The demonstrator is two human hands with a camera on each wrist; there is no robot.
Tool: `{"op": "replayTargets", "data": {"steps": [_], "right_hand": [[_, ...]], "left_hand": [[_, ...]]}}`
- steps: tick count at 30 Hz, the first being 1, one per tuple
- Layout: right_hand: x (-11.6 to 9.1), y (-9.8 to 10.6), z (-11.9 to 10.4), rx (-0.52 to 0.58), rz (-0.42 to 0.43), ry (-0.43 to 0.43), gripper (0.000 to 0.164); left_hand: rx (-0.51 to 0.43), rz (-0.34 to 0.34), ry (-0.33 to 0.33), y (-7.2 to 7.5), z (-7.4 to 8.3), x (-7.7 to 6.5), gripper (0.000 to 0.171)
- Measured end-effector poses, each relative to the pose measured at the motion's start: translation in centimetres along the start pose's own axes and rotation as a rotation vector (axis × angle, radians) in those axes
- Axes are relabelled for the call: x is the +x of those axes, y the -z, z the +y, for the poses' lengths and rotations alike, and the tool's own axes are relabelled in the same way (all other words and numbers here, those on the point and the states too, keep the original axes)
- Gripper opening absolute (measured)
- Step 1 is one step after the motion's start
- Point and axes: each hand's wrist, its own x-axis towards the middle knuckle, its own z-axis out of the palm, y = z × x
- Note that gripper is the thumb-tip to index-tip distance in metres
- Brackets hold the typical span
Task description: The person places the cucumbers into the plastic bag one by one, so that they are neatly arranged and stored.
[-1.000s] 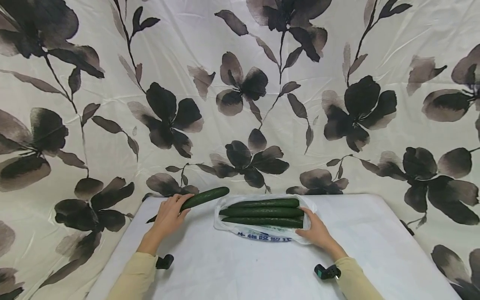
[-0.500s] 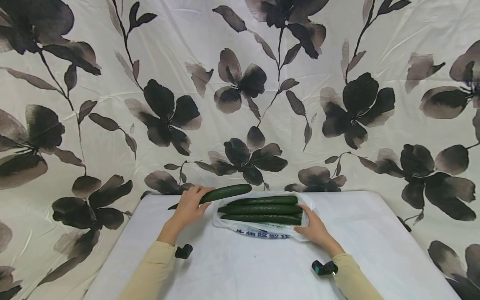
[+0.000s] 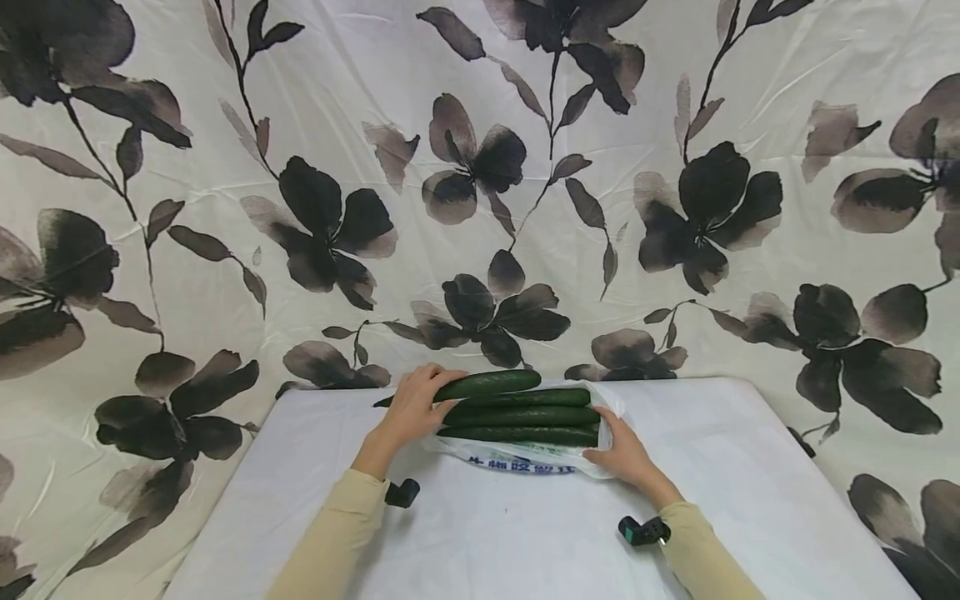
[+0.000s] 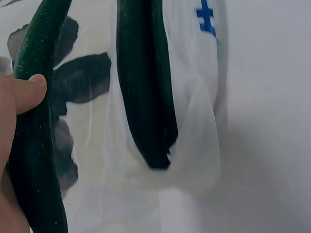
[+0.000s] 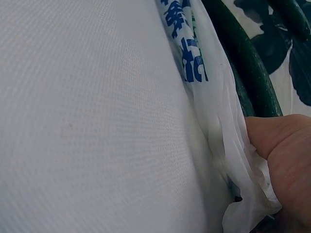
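My left hand (image 3: 412,407) grips a dark green cucumber (image 3: 498,383), tilted slightly up to the right, its front end over the back edge of a white plastic bag (image 3: 540,468). In the left wrist view the thumb (image 4: 31,92) presses along that cucumber's side. Three more cucumbers (image 3: 525,416) lie side by side in the open bag, which has blue lettering on its front. At the bag's right end my right hand (image 3: 628,452) holds the bag by its edge, with the thumb at the rim in the right wrist view. The right fingers are mostly hidden there.
A white cloth covers the table (image 3: 495,542), whose far edge runs just behind the bag. Beyond it hangs a pale curtain (image 3: 480,225) with dark flowers. Each wrist carries a small black camera (image 3: 402,493).
My left hand has moved right with its cucumber, from left of the bag to over its back left part. My right hand stays at the bag's right end.
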Motion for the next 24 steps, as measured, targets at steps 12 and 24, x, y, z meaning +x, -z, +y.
{"op": "replayTargets", "data": {"steps": [12, 24], "right_hand": [[0.1, 0.0, 0.3, 0.000, 0.009, -0.013, 0.083], [0.1, 0.0, 0.1, 0.018, -0.001, -0.005, 0.082]], "left_hand": [[-0.010, -0.030, -0.048, -1.7, 1.6, 1.9, 0.047], [0.022, -0.077, -0.057, -4.0, 2.9, 3.1, 0.043]]}}
